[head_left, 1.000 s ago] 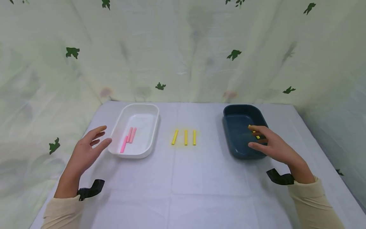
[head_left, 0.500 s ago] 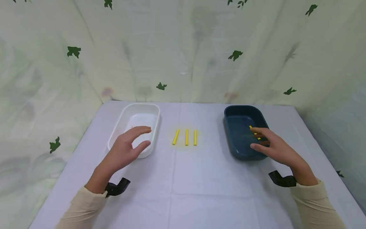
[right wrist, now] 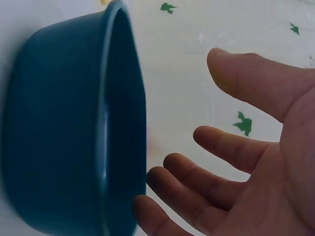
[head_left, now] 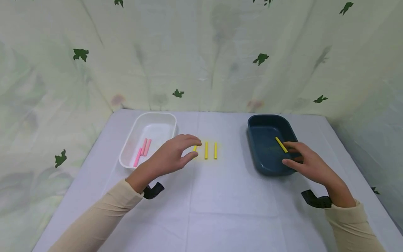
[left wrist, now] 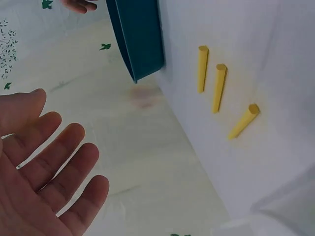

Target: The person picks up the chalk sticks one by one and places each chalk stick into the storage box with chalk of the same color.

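Shifting toward 3 o'clock from the white tray [head_left: 162,127], the left hand [head_left: 171,154] is hovering by three yellow sticks [head_left: 206,150], its empty fingers parted wide, apparently bringing the sticks within reach. The right hand [head_left: 310,165] is holding nothing, fingers spread, with a yellow stick [head_left: 281,144] lying in the blue tray [head_left: 263,163] at its 10 o'clock.

At twelve o'clock, a pale grey-green curtain [head_left: 176,38] is patterned with dark green leaf shapes [head_left: 260,59] and faint pink blotches [head_left: 118,100]. Near nine o'clock, two light pink sticks [head_left: 147,147] and one brighter pink stick [head_left: 137,157] are framed by a white tray [head_left: 162,131]; near three, one yellow stick [head_left: 281,144] is set off by a dark blue tray [head_left: 262,150]. Towards six, three yellow sticks [head_left: 206,150] are backed by a lavender-white cloth [head_left: 233,196]. Plain beige sleeves [head_left: 97,211] are seen at four and eight.
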The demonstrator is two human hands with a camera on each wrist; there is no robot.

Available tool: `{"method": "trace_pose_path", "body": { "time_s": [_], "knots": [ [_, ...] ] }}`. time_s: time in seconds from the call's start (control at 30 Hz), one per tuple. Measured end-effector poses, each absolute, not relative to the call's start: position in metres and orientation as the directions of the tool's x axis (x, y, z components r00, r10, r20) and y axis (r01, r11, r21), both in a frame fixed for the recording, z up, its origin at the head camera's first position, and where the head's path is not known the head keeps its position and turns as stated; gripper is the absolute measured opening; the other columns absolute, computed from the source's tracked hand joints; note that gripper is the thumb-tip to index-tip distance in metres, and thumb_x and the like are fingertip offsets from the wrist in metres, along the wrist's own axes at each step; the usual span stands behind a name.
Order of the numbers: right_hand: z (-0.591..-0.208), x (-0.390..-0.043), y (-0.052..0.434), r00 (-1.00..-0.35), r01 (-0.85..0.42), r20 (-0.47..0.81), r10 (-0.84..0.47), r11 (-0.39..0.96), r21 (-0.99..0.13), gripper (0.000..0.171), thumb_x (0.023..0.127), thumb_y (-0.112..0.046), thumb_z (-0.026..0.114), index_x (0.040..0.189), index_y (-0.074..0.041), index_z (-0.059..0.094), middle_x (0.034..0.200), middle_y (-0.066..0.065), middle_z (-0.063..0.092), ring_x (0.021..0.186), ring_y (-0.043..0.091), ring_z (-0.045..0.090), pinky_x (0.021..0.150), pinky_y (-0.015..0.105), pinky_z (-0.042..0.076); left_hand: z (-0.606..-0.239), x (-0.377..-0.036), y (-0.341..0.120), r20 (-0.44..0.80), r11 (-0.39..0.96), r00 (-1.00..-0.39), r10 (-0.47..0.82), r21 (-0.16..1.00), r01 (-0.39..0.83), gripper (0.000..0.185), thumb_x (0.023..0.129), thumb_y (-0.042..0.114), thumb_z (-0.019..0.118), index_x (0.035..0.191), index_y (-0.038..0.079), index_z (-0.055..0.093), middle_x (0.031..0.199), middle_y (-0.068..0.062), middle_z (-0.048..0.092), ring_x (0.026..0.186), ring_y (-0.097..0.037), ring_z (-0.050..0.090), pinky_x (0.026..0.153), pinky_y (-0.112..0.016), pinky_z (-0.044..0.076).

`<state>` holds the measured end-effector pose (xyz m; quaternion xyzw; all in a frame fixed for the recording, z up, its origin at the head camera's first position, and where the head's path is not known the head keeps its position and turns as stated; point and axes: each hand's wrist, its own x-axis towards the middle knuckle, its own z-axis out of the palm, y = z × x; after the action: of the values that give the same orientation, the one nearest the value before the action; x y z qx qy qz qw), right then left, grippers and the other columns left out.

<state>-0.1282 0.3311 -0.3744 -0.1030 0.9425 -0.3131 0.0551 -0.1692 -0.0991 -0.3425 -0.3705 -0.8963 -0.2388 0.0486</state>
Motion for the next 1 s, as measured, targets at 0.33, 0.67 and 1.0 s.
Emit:
{"method": "trace_pose_path", "body": {
  "time_s": [0.33, 0.67, 1.0],
  "knots": [
    [-0.392, -0.124, 0.339, -0.982, -0.189, 0.128, -0.143, 0.819, -0.542, 0.054, 0.097, -0.022, 0.065, 0.141, 0.002, 0.046, 0.140, 0.028, 0.046, 0.119, 0.046, 0.051, 0.089, 0.064, 0.050, -0.367, -0.170, -0.059, 0.200, 0.552, -0.684, 0.702, 0.454, 0.699, 0.031, 0.095, 0.018, 0.065, 0.124, 0.007, 0.066, 0.126, -0.005, 0.068, 0.123, -0.024, 0.061, 0.106, -0.040, 0.048],
    [-0.409, -0.126, 0.342, -0.974, -0.184, 0.206, -0.090, 0.845, -0.501, 0.050, 0.093, -0.015, 0.069, 0.135, 0.006, 0.049, 0.137, 0.035, 0.043, 0.123, 0.052, 0.043, 0.089, 0.067, 0.045, -0.403, -0.149, -0.042, 0.073, 0.503, -0.640, 0.765, 0.554, 0.664, 0.029, 0.098, 0.020, 0.061, 0.124, 0.008, 0.066, 0.128, -0.004, 0.067, 0.125, -0.021, 0.059, 0.106, -0.037, 0.047],
    [-0.416, -0.127, 0.346, -0.955, -0.188, 0.295, -0.035, 0.838, -0.512, 0.051, 0.091, -0.010, 0.070, 0.133, 0.009, 0.049, 0.136, 0.037, 0.045, 0.123, 0.052, 0.040, 0.083, 0.063, 0.043, -0.407, -0.141, -0.043, 0.054, 0.489, -0.641, 0.765, 0.599, 0.634, 0.033, 0.098, 0.022, 0.061, 0.128, 0.008, 0.065, 0.131, -0.003, 0.066, 0.125, -0.020, 0.059, 0.107, -0.037, 0.046]
  ]
}}
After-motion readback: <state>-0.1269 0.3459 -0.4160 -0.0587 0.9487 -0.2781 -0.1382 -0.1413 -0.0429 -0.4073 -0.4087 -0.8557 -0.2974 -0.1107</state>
